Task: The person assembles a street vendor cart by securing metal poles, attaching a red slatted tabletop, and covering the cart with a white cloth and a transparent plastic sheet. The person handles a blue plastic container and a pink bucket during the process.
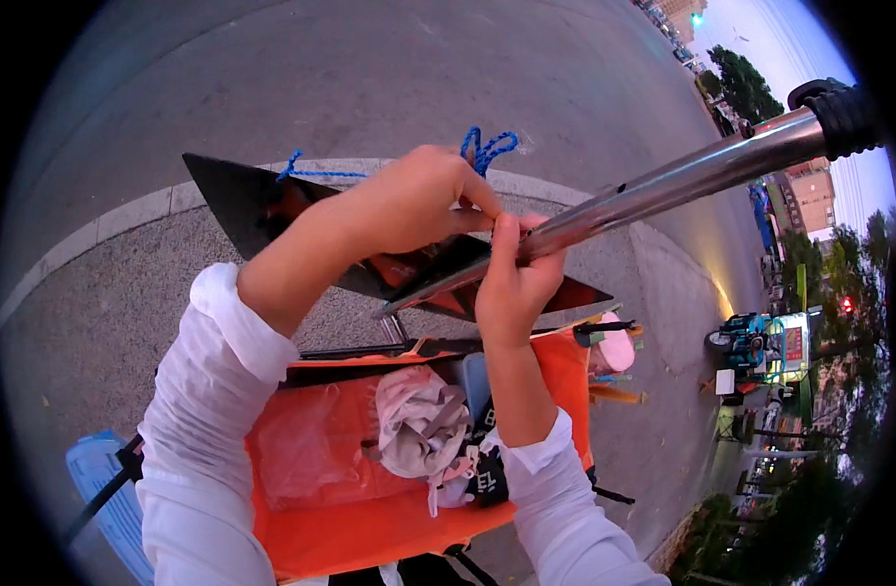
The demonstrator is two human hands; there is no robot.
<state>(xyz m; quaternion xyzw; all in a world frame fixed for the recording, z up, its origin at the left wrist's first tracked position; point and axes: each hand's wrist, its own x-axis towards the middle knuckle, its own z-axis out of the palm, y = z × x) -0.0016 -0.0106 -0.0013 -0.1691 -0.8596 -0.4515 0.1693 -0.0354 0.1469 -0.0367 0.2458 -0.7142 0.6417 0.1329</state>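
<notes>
A shiny metal pole [653,202] slants up to the right across my view, ending in a black ribbed fitting [848,119]. My right hand [514,283] is closed round its lower part, thumb raised. Against that thumb, the fingers of my left hand [423,200] are pinched together; whatever they hold, if anything, is hidden. Behind both hands lies a dark pointed panel [238,205] with orange patches. Blue rope [487,151] is looped at its far edge beyond my left hand, and another blue piece is tied further left.
Below my arms is an orange fabric cart [311,532] holding a crumpled pale cloth [418,420], clear plastic and a black bag [489,474]. A light-blue plastic crate [106,498] stands at left. A kerb [145,215] borders the road. A lit three-wheeled vehicle [760,350] is at right.
</notes>
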